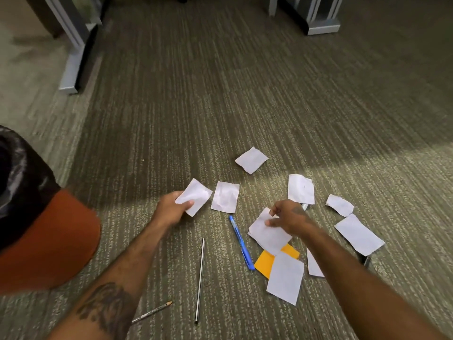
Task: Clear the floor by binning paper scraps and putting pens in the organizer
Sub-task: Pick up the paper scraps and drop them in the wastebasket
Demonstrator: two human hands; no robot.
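Several white paper scraps lie scattered on the carpet. My left hand (171, 209) grips one white scrap (195, 196) just above the floor. My right hand (290, 218) pinches another white scrap (268, 231) by its upper edge. An orange note (266, 262) lies partly under the papers. Beside it a blue pen (241, 242) rests on the carpet. A thin dark pen (199, 278) lies to its left, and a pencil (153, 311) pokes out from under my left forearm. An orange bin (49, 241) with a black liner stands at the left edge.
Loose scraps lie at the far middle (251, 159), the right (359, 234) and beside my left hand (225, 196). Grey desk legs (73, 57) stand at the back left, another desk base (321, 20) at the back right. A dark object (365, 260) peeks from under the right scrap.
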